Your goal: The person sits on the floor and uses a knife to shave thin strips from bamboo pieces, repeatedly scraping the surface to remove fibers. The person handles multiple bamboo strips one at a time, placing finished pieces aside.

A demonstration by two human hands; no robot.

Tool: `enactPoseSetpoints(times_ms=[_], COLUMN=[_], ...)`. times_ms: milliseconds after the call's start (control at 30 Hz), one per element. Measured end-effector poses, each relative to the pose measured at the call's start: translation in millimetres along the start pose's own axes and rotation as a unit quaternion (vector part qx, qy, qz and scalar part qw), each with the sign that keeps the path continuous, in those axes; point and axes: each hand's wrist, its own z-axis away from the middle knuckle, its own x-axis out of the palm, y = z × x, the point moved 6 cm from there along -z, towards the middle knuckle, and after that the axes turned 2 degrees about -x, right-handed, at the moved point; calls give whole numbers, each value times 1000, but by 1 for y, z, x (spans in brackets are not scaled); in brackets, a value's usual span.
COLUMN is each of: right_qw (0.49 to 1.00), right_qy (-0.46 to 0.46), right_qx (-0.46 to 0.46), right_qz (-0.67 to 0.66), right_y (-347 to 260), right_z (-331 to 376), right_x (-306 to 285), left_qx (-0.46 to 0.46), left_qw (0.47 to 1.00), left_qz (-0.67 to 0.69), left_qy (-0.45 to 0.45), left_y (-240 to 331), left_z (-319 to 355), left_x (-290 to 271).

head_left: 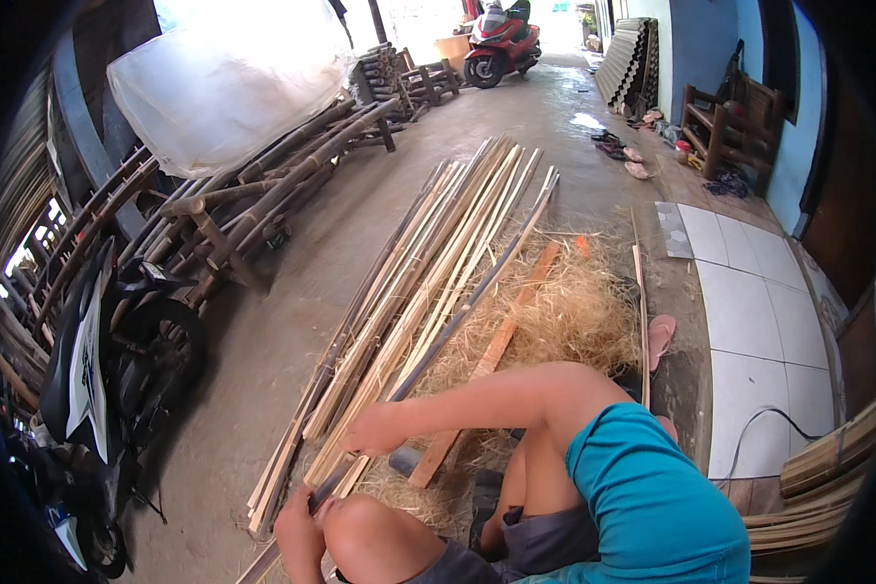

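A long, dark-skinned bamboo strip (485, 300) slants from the far middle down toward my knees. My right hand (372, 429) is closed around it, with the arm reaching across to the left. Nearer me, beside my bent knee, my left hand (300, 526) grips the strip's lower part; its fingers are partly hidden. Under and to the left of the strip lies a spread of split bamboo strips (399, 282), pale and brown, on the concrete floor. Right of it, a reddish wooden plank (501, 355) rests across a heap of fine bamboo shavings (594, 316).
Parked motorbikes stand at the left (97, 360) and far back (501, 44). A bamboo-pole frame (253, 200) carries a large clear plastic bag (229, 88). White tiles (749, 311) edge the right side, near a pink sandal (661, 338) and stacked bamboo strips (827, 477).
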Motion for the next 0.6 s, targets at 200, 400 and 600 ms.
enactPoseSetpoints(times_ms=[200,400,600], right_qw=[1000,999,999], right_qy=[18,14,-9], right_qx=[20,-30,-39], right_qz=[-11,-32,-28], right_y=[7,-12,-24], right_z=[21,8,7], right_x=[-11,-7,1], left_qx=[-273,-382,-357], left_qw=[948,921,854], left_qz=[-83,31,336], left_qy=[-144,76,176], left_y=[-124,-188,-183], left_z=[56,120,76], left_x=[-75,-127,-54])
